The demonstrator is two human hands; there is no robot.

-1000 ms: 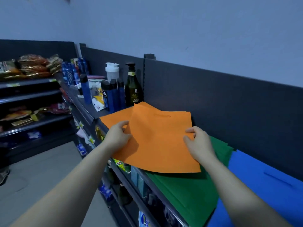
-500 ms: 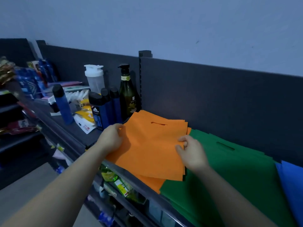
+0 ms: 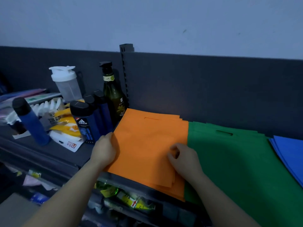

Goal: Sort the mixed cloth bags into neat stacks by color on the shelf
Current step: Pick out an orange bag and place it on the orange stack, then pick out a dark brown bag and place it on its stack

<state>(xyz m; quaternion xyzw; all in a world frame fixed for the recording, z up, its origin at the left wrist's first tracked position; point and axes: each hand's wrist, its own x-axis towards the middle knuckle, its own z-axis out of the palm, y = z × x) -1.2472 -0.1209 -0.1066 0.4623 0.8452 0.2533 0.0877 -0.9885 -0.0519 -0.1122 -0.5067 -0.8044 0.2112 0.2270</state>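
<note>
**Squaring up the orange stack**

The orange bags (image 3: 147, 145) lie stacked on the shelf (image 3: 65, 154), backed against the dark rear panel. The green bags (image 3: 237, 161) touch their right side, and the blue bags (image 3: 290, 153) sit further right. The left hand (image 3: 105, 149) has its grip curled around the stack's left edge. The right hand (image 3: 185, 158) rests on top near the front right, fingers curled; I cannot tell whether its grip pinches the top bag or holds nothing.

The step in hand looks like evening out the stack. The bag edges are staggered at the front right corner and hang over the shelf's front lip. It would help to nudge the layers together from both sides and ease them back towards the panel. A flat palm on top should keep the thin cloth from sliding. The bottles (image 3: 91, 118) stand just beside the left edge, so that hand has little room.

The left fingertips are out of sight at the stack's edge. The frame cuts off the blue bags, and the right forearm covers part of the green. In this dim light the number of bags cannot be counted.
</note>
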